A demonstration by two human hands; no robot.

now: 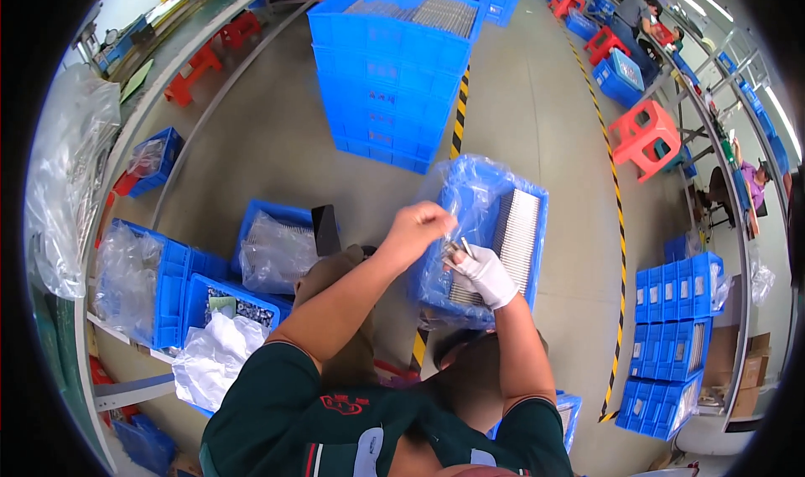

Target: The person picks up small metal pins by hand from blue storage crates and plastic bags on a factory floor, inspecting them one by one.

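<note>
My bare left hand (417, 231) is over the near-left part of a blue crate, its fingers pinched together. Whatever lies between those fingertips is too small to make out. My right hand (486, 277), in a white glove with bare fingertips, is closed around a few small metal parts (454, 249) just beside the left fingers. Below both hands, the blue crate (543, 225) is lined with clear plastic film (474, 193). Inside it, a long row of thin, pale metal pieces (517, 235) stands packed along the right side; more show under my right hand.
A tall stack of blue crates (381, 99) rises ahead. At left are a crate with a plastic bag (277, 255), a dark phone-like slab (326, 229) and a crate of small parts (251, 309). Red stools (646, 137) and stacked crates (671, 343) stand right. People sit at far benches.
</note>
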